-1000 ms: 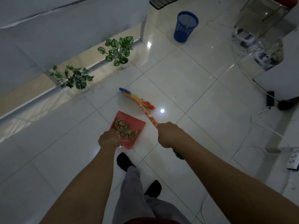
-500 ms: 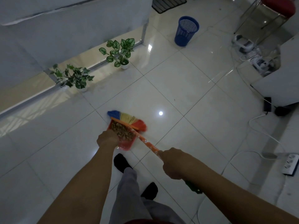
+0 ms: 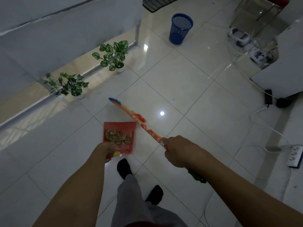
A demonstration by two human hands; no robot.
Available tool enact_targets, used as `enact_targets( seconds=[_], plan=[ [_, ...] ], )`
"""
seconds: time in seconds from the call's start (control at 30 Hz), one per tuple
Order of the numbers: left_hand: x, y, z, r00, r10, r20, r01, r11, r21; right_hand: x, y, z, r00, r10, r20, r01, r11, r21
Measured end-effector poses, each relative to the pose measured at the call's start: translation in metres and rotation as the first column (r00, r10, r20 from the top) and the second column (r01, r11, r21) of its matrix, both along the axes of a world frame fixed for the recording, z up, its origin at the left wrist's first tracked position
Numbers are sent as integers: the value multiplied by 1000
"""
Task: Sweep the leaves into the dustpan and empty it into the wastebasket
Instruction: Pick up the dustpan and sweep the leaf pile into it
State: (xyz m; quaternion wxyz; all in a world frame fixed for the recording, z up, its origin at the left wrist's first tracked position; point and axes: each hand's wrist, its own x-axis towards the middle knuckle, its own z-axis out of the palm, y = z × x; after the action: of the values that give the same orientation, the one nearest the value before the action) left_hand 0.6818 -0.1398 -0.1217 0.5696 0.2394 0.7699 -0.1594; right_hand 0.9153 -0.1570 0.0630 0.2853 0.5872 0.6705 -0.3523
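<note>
A red dustpan (image 3: 119,126) lies low over the white tiled floor in front of my feet, with a heap of dry brown leaves (image 3: 118,136) in it. My left hand (image 3: 105,151) grips the dustpan's near end. My right hand (image 3: 176,150) is closed on the orange flowered handle of a broom (image 3: 144,126). The broom's multicoloured bristle head rests on the floor just beyond and right of the dustpan. A blue mesh wastebasket (image 3: 180,28) stands upright far ahead, towards the top of the view.
Two potted plants (image 3: 113,54) (image 3: 67,84) stand along the wall at the left. Cables (image 3: 262,125), a power strip (image 3: 295,155) and an adapter lie on the floor at the right, beside a white cabinet (image 3: 282,74). My socked feet (image 3: 124,167) are below the dustpan.
The broom head was drawn back to the dustpan's mouth, then swung out again beyond and right of it. The dustpan has turned slightly and kept its leaves.
</note>
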Motion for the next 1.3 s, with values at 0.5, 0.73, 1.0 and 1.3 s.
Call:
enact_targets(
  seconds=[0.5,0.73,1.0,1.3],
  plan=[
    [-22,10,-29,958,251,137,-202,934,-295,-35,37,-16,999,-47,19,48,999,-10],
    [-42,27,-31,985,140,99,-106,951,-289,-60,43,-32,999,37,40,-35,998,-58],
    [-37,38,-31,983,145,115,-113,962,-248,-47,31,0,997,70,21,-63,970,-237],
    [-31,28,-23,983,150,109,-126,972,-199,-2,14,56,993,24,-117,-39,991,-125]
  ],
)
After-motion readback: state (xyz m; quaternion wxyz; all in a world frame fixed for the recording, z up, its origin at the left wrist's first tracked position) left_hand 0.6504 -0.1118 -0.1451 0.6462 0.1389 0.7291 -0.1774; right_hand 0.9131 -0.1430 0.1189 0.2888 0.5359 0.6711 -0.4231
